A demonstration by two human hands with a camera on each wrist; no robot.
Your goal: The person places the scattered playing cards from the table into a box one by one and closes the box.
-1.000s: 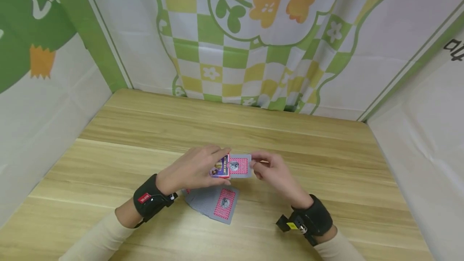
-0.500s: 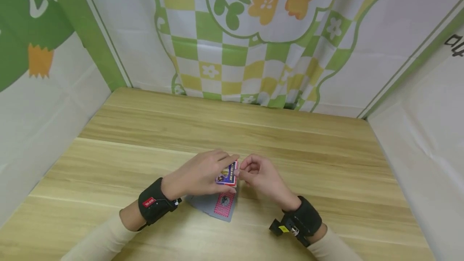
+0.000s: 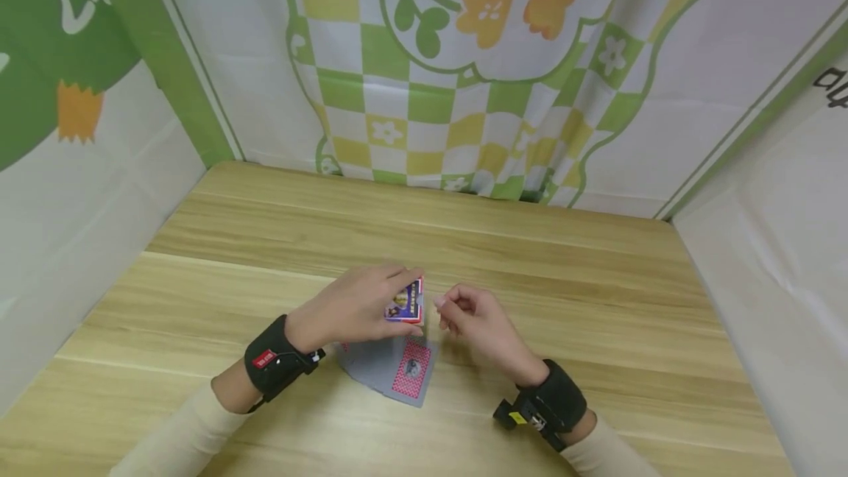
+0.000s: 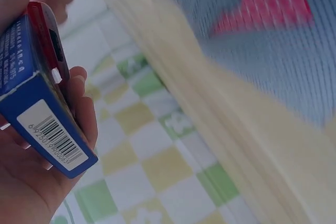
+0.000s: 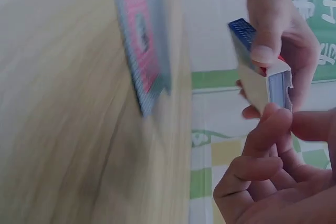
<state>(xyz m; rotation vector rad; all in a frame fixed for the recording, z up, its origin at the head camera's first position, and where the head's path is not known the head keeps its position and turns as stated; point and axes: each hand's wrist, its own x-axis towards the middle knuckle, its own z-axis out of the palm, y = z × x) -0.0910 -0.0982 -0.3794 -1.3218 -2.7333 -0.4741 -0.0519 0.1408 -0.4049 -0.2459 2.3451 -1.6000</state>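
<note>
My left hand point(image 3: 354, 305) grips a playing-card box point(image 3: 403, 302) by its sides, its blue printed face up in the head view. A barcode shows on the box's blue end in the left wrist view. Cards point(image 5: 278, 90) sit inside the box's open end in the right wrist view. My right hand point(image 3: 482, 326) is just right of that end, fingers curled and thumb against the index finger, with nothing visible between them. Below the box, a fanned stack of playing cards point(image 3: 412, 368) lies face down on the table, partly hidden by my left hand.
The wooden table point(image 3: 563, 278) spreads around both hands. A checkered curtain point(image 3: 424, 105) hangs behind its far edge, and pale walls stand at both sides. A black camera strap point(image 3: 281, 355) is on my left wrist, another strap point(image 3: 556, 400) on my right.
The cards that stuck out of the box, pinched by my right hand, have slid left into it. My right hand moved left to the opening, then came slightly apart from the box.
</note>
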